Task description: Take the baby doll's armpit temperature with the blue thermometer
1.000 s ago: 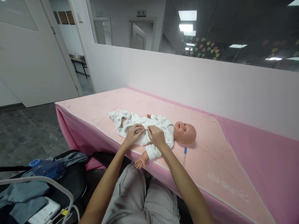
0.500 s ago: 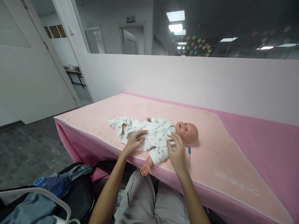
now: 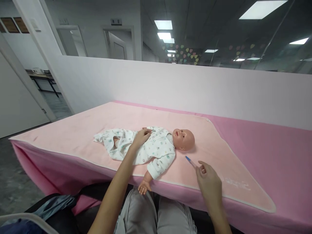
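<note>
A baby doll in a white patterned sleepsuit (image 3: 158,144) lies on its back across the peach mat, its bald head (image 3: 184,139) to the right and one bare arm over the table's front edge. My left hand (image 3: 142,136) rests on the doll's middle, fingers bent towards its far arm; whether they grip cloth I cannot make out. To the right of the doll, my right hand (image 3: 209,178) pinches the clear end of a thin stick with a blue tip (image 3: 188,158). The blue end points left, towards the doll's head.
The peach mat (image 3: 85,122) covers much of a table with a pink cloth (image 3: 280,152). A white wall with a window stands behind. At the lower left are a black chair with grey-blue cloth (image 3: 55,206) and a pale curved tube (image 3: 26,216).
My right hand has left the doll's chest and taken hold of the blue-tipped stick, which is now tilted. My left hand has moved farther over the doll's body. The view has shifted right.
</note>
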Tool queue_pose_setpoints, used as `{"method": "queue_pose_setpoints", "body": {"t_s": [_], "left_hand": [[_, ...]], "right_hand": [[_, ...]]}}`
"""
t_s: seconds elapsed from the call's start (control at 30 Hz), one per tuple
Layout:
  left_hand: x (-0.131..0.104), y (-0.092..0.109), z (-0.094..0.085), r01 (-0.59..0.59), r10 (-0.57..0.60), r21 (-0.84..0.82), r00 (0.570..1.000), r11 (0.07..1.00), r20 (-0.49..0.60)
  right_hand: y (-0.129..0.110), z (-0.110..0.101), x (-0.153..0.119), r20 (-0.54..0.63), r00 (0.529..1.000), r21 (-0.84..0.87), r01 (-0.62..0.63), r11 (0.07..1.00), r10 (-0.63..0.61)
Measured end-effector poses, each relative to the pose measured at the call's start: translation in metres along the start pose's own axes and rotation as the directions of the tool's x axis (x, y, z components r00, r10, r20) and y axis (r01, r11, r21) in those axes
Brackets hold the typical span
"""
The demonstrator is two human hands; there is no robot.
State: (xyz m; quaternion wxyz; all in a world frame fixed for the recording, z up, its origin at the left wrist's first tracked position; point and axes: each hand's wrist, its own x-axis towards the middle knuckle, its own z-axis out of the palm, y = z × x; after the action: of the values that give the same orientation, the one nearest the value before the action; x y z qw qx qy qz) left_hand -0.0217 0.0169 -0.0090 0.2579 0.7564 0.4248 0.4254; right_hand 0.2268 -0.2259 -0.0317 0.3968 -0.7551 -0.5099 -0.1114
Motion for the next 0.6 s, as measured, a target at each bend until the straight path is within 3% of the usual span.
{"method": "queue_pose_setpoints", "body": {"t_s": [0.07, 0.17, 0.3, 0.37, 0.43, 0.53, 0.57, 0.6], "left_hand": [[0.001, -0.009, 0.003, 0.034, -0.033, -0.081, 0.999, 0.996, 0.011], [0.0, -0.016, 0.001, 0.035, -0.038, -0.203, 0.999, 0.979, -0.014], [-0.001, -0.017, 0.001, 0.059, -0.068, -0.302, 0.997, 0.952, -0.021], [-0.001, -0.017, 0.002, 0.048, -0.06, -0.314, 0.998, 0.948, -0.029], [-0.001, -0.016, 0.002, 0.038, -0.054, -0.31, 0.998, 0.95, -0.042], [-0.002, -0.015, 0.001, 0.047, -0.064, -0.307, 0.997, 0.95, -0.044], [-0.002, -0.015, 0.001, 0.049, -0.065, -0.308, 0.997, 0.95, -0.043], [-0.002, -0.014, 0.001, 0.047, -0.064, -0.308, 0.997, 0.95, -0.044]], "right_hand": [[-0.007, -0.013, 0.016, -0.033, 0.998, 0.12, -0.048, 0.992, 0.052], [-0.016, -0.018, 0.037, 0.024, 0.999, 0.251, -0.04, 0.967, 0.035], [-0.023, 0.003, 0.042, 0.142, 0.987, 0.188, -0.103, 0.977, 0.077], [-0.022, 0.013, 0.036, 0.244, 0.964, 0.119, -0.135, 0.984, 0.103], [-0.018, 0.014, 0.036, 0.349, 0.932, 0.169, -0.169, 0.971, 0.102], [-0.013, -0.007, 0.055, 0.471, 0.881, 0.485, -0.294, 0.823, 0.037], [-0.012, -0.018, 0.065, 0.471, 0.882, 0.606, -0.323, 0.726, -0.001], [-0.013, -0.028, 0.075, 0.377, 0.925, 0.746, -0.282, 0.604, -0.035]]}}
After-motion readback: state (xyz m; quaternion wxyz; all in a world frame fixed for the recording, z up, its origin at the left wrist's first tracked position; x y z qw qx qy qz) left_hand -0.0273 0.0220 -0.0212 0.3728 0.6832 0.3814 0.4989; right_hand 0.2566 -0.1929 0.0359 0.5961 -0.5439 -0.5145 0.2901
